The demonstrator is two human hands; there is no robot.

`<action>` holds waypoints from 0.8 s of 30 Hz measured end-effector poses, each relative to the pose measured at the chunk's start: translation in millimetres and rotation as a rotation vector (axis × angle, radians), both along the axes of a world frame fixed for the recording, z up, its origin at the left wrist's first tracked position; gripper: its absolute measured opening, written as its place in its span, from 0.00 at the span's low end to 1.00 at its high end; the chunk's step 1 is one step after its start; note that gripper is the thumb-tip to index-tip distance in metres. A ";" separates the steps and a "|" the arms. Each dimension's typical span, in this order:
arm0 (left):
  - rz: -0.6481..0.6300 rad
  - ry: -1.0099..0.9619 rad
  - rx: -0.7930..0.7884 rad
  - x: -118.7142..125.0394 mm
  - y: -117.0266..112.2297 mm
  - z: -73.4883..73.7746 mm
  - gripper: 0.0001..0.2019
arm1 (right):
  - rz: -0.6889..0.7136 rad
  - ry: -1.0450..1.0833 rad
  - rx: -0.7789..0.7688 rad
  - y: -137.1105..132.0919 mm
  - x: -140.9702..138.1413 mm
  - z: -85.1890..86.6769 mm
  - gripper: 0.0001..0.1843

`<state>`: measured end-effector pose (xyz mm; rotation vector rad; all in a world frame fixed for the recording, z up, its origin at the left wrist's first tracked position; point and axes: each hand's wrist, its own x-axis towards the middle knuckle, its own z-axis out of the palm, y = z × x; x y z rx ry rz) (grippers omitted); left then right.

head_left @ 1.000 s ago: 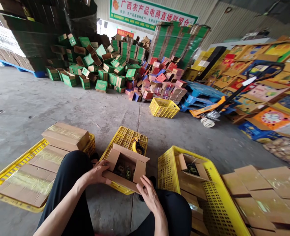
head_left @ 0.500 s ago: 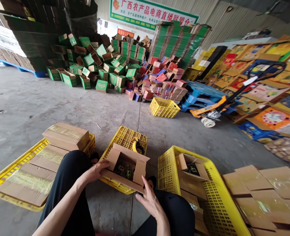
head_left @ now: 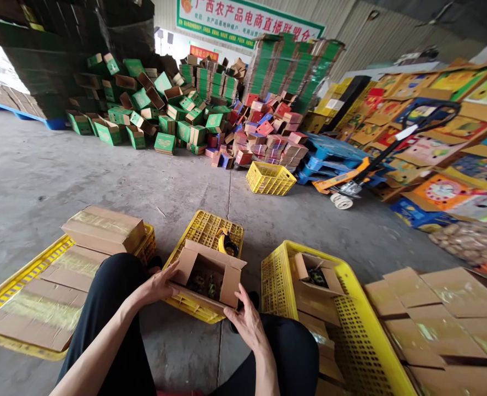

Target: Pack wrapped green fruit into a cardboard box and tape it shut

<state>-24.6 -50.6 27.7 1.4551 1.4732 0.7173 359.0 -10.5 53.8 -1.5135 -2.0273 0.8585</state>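
An open brown cardboard box [head_left: 227,279] with dark green items inside rests on an upturned yellow crate [head_left: 207,228] between my knees. My left hand [head_left: 158,285] grips the box's near left corner, fingers curled on the flap. My right hand [head_left: 245,322] holds the near right corner, thumb and fingers pressed on the flap's edge. A yellow tape dispenser [head_left: 226,242] lies on the crate just behind the box.
A yellow crate [head_left: 353,308] with open boxes stands at right, sealed brown boxes [head_left: 437,319] beyond it. Taped boxes [head_left: 103,228] lie on a yellow crate [head_left: 16,278] at left. Farther off are green and red carton piles [head_left: 173,110], another yellow crate [head_left: 270,179] and a pallet jack [head_left: 350,190].
My right hand has shifted from below the box's front edge up onto its near right corner. The view has tilted slightly down; the left hand keeps its hold.
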 end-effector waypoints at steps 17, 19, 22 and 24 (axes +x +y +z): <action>0.220 -0.005 0.072 10.9 -2.7 -8.5 0.41 | -0.020 -0.070 0.023 -4.0 -15.1 2.4 0.36; 0.242 0.016 0.100 12.7 -2.9 -8.8 0.38 | -0.041 -0.056 -0.009 -1.9 -15.7 0.7 0.37; 0.275 0.079 0.157 15.1 -1.7 -11.1 0.35 | -0.080 0.017 -0.020 2.1 -18.5 -2.7 0.39; 0.304 0.141 0.209 16.1 0.0 -14.3 0.33 | -0.115 0.049 -0.016 4.9 -21.4 -4.9 0.40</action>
